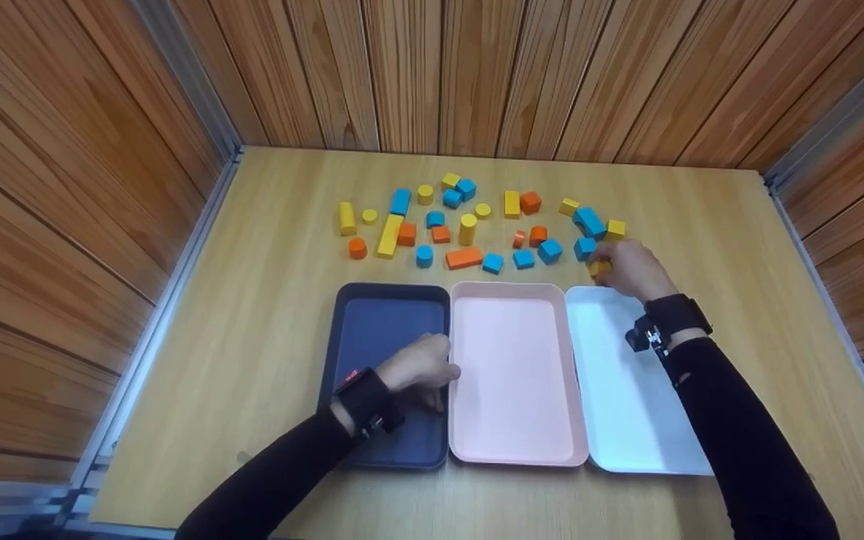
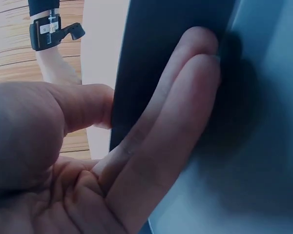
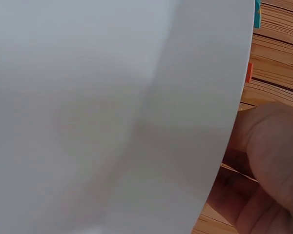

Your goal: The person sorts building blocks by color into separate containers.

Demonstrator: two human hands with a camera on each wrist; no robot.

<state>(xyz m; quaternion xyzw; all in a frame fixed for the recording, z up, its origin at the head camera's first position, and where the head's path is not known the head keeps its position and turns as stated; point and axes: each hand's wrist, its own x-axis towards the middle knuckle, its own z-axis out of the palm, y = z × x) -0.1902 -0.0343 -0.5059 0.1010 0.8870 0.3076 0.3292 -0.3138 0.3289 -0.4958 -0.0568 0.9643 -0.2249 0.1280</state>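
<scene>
My left hand (image 1: 423,365) grips the right side wall of the dark blue tray (image 1: 333,330). In the left wrist view its fingers (image 2: 161,131) lie along the wall's inner face, with the thumb on the other side. Beyond the far edge of the pale blue tray (image 1: 612,390), my right hand (image 1: 633,268) pinches a yellow block (image 1: 599,268), largely covered by the fingers. A blue block (image 1: 584,248) and a yellow cube (image 1: 616,229) lie close to that hand. In the right wrist view the pale tray's wall (image 3: 195,97) hides the fingertips and the block.
A pink tray (image 1: 518,375) stands between the dark blue and pale blue trays. Several yellow, blue and orange blocks, among them an orange bar (image 1: 463,259) and a yellow cylinder (image 1: 467,229), lie scattered behind the trays. Wood-plank walls (image 1: 477,75) border the table.
</scene>
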